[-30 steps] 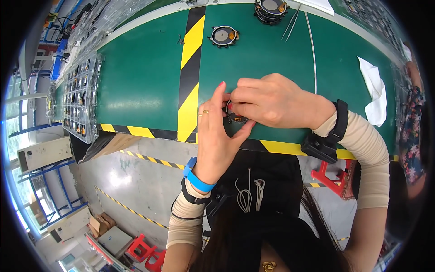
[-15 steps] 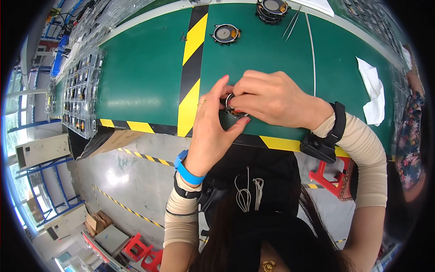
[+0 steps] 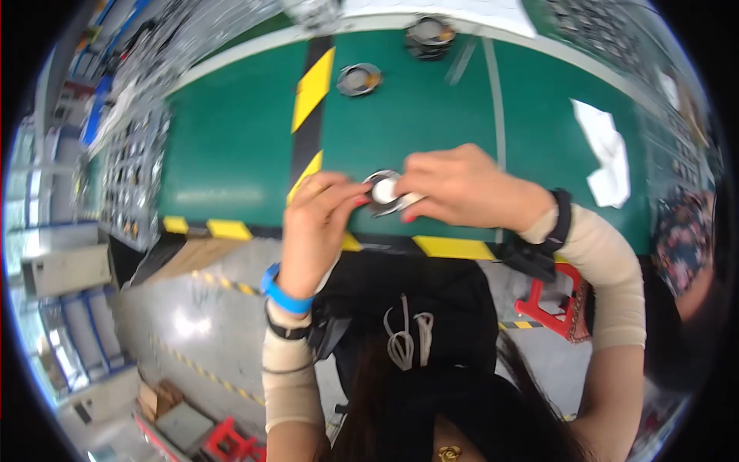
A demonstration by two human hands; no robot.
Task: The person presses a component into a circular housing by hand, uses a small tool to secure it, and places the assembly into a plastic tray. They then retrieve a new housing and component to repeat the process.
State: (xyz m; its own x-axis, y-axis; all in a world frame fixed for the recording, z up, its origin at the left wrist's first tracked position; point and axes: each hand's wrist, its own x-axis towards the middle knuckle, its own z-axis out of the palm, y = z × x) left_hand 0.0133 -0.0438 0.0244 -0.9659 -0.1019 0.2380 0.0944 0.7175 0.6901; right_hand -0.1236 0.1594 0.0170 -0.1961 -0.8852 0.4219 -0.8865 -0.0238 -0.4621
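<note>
A small round watch-case-like part (image 3: 383,192), with a dark ring and a pale round centre, is held between my two hands over the near edge of the green work surface. My left hand (image 3: 315,212) pinches its left rim between thumb and fingers. From the right, my right hand (image 3: 469,187) grips the opposite rim, its fingers bent and thumb underneath. A similar round part (image 3: 359,79) lies farther back on the surface, and a stack of such parts (image 3: 430,37) stands beyond it. Motion blurs fine detail.
Tweezers (image 3: 461,61) lie beside the stack. A white cloth or paper (image 3: 604,154) rests at the right. Clear compartment trays (image 3: 131,173) with small parts stand at the left. Another person's patterned sleeve (image 3: 683,242) shows at the far right. A red stool (image 3: 556,304) stands below the table edge.
The round part has turned so its pale centre faces up. My left hand has moved left and changed from cupping around it to pinching its rim. The whole view has shifted slightly.
</note>
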